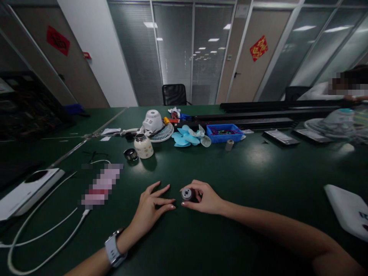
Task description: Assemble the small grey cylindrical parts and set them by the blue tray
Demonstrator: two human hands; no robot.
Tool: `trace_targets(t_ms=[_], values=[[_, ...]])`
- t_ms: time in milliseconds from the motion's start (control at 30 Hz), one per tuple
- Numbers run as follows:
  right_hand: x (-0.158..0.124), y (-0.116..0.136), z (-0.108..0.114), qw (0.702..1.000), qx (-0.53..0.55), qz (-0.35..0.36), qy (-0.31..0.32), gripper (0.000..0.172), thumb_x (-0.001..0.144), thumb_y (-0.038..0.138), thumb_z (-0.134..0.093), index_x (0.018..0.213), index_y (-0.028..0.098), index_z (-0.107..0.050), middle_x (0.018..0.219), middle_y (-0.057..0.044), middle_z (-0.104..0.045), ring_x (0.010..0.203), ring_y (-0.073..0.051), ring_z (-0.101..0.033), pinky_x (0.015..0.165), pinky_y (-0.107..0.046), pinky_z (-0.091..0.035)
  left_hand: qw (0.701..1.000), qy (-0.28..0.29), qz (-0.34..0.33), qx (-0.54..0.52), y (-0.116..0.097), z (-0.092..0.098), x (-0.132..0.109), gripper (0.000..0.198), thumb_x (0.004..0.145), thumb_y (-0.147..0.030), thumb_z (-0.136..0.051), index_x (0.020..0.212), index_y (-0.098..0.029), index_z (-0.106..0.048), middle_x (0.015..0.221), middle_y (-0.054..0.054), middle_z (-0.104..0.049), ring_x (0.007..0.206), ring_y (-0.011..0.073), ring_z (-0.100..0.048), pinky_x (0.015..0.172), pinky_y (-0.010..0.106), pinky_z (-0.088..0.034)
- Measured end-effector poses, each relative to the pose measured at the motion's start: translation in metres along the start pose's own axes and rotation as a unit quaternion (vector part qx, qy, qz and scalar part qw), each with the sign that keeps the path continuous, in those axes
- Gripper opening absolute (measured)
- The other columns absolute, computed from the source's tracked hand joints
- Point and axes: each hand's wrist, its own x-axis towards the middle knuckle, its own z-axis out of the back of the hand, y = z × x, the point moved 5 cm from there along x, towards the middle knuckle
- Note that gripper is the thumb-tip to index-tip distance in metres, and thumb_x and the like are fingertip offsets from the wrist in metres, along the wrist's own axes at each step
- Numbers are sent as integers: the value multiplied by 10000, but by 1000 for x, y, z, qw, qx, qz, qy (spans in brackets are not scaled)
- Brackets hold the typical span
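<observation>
A small grey cylinder (186, 194), which looks like a little electric motor, stands upright on the green table with its round end facing up. My right hand (204, 197) grips it from the right between thumb and fingers. Just left of it, my left hand (153, 203) rests open near the tabletop, fingers spread and pointing toward the cylinder without touching it. A watch (114, 247) is on my left wrist. Farther back, a similar grey cylinder (229, 145) stands in front of a blue tray (224, 133) holding wires and small parts.
Behind my hands are light-blue fan blades (185, 137), a white fan body (152, 122), a cream thermos (144, 146) and its dark cup (131, 155). A phone (102, 186) with a white cable lies left. A white box (347, 211) is right. Another person (319, 92) sits far right.
</observation>
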Motion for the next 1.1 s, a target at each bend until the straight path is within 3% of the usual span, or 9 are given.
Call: trace_targets(t_ms=[133,267,433,533,667,800,867,967,1100], values=[[2,-15,10,999,-3,-33,-22,438,737,495,-722,1055,195,-694,774,-8,-631,541,-81,-462,469,-209,-355,1000,11,-1,9,-5,-1,0,244,825,-415,-683,1066,-434,-717,1363,2,-592,1330,362,-388,1019,632,-330],[19,-59,51,985,-37,-95,-137,514,755,536,-679,1114,169,-673,644,12,-612,537,-109,-509,486,-221,-374,999,-16,11,-46,-7,5,-2,276,847,-416,-651,1114,-373,-709,1342,22,-613,1324,322,-393,1045,578,-349],[55,-117,121,934,-141,-168,-282,452,786,520,-618,1014,138,-695,570,-3,-623,533,-143,-572,535,-236,-400,993,-45,45,-103,-5,9,-2,423,942,-367,-462,618,-229,-695,1118,48,-719,1225,289,-460,1005,502,-402],[71,-139,148,911,-163,-198,-323,443,796,505,-592,995,120,-684,598,-29,-649,548,-167,-603,565,-251,-421,991,-53,47,-112,-4,9,-2,427,928,-335,-444,573,-216,-650,1077,54,-723,1173,289,-477,980,492,-410],[75,-147,158,897,-167,-213,-350,514,782,474,-604,1114,83,-635,619,-33,-647,609,-192,-621,630,-275,-444,990,-56,46,-121,-3,9,-2,404,897,-308,-440,549,-212,-622,1060,58,-717,1138,287,-482,975,488,-400],[53,-110,135,883,-168,-139,-415,702,783,462,-619,1352,93,-436,716,-5,-608,652,-169,-570,654,-275,-442,986,-59,60,-145,-4,10,-2,433,882,-282,-404,472,-206,-521,1042,68,-707,1122,287,-481,962,479,-401],[43,-77,104,921,-143,-71,-355,626,827,471,-585,1342,140,-452,718,19,-559,585,-131,-504,590,-247,-413,984,-61,68,-152,-4,11,-2,442,881,-287,-393,458,-207,-493,1044,70,-701,1099,284,-489,950,475,-406],[33,-28,35,992,-97,10,-76,502,843,501,-603,1264,230,-571,695,40,-527,553,-98,-464,534,-214,-355,985,-63,69,-143,-3,11,-2,443,890,-305,-391,467,-207,-483,1021,72,-699,1051,272,-510,910,438,-426],[23,10,-22,982,-134,89,94,495,793,562,-654,1228,327,-628,777,23,-575,646,-106,-516,580,-219,-343,987,-84,63,-118,-2,12,-3,410,917,-334,-406,543,-211,-517,897,60,-700,968,244,-543,850,362,-444]])
